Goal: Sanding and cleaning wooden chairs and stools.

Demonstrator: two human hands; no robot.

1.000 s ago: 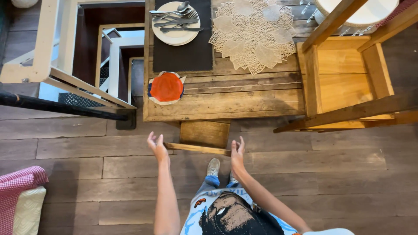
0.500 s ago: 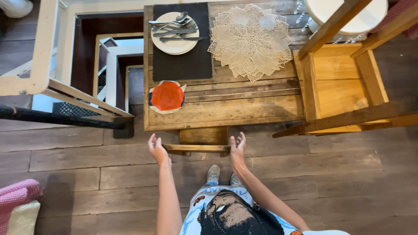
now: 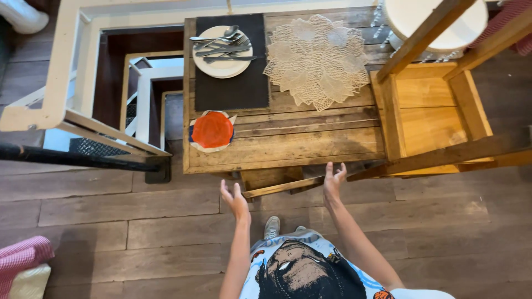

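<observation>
Both hands were raised before the wooden counter (image 3: 288,147) — nothing was held. The left hand (image 3: 235,200) was seen open, fingers spread loosely, just short of the counter's near edge. The right hand (image 3: 333,182) was likewise open, fingers apart, near a wooden slat (image 3: 277,188) under that edge. An orange bowl (image 3: 212,130) was set on the near left corner — a plate with cutlery (image 3: 223,51) lay further back.

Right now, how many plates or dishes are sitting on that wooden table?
2. A white plate carrying cutlery rests on the dark placemat at the far left corner. An orange dish sits near the left front edge. More could lie beyond the picture's top edge.
</observation>
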